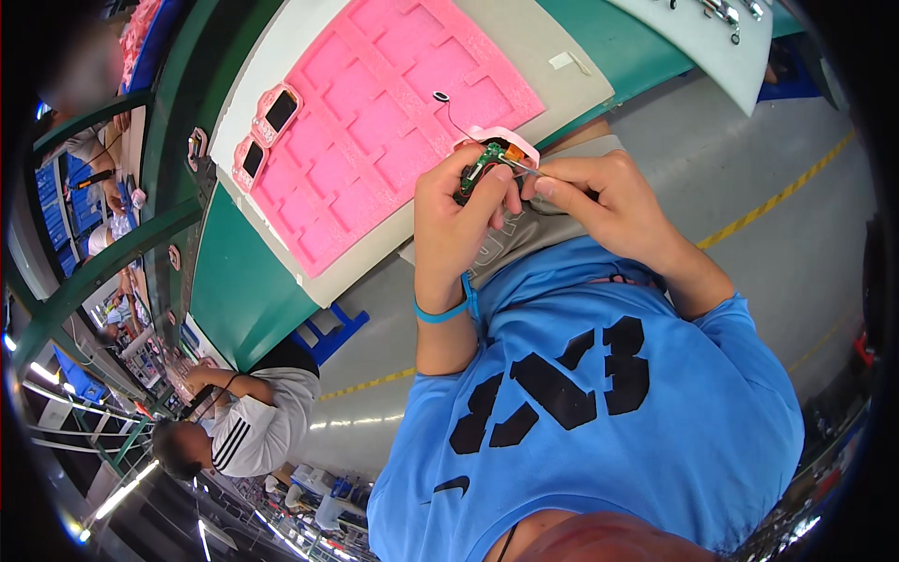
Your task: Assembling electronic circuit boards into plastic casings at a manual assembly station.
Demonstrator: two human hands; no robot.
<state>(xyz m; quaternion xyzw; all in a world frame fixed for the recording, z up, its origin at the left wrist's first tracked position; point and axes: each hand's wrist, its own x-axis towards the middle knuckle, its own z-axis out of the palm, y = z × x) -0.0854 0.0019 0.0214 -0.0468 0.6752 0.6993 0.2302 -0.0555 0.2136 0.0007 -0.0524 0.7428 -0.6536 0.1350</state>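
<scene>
The left hand (459, 201) is raised from an upright forearm, its wrist bent inward and its fingers curled. Thumb and fingers close around a green circuit board (482, 173), which sits at the fingertips, tilted. The right hand (604, 192) comes in from the other side on a slanting forearm, knuckles up. Its thumb and index finger pinch a thin metal-shafted tool (526, 170), the other fingers folded under, and the tip reaches the board beside a small orange piece (514, 153). Whether tip and board touch cannot be told.

Just beyond both hands' fingertips is an open pink casing (520, 140), right behind the board. A dark wire runs from there to a small black oval part with a pale rim (441, 96), beyond the left hand on a pink compartmented tray (398, 82). Left of that hand, two pink-framed devices with dark screens (280, 111) rest at the tray's edge, the marks on their frames too small to read. The tray lies on a green desk (245, 295).

A plain blue wristband (440, 314) circles the left wrist. Below the hands, the blue shirt (599, 468) bears large black block characters and a small black logo; pale outlined lettering on the grey trousers (529, 239) is partly hidden.
</scene>
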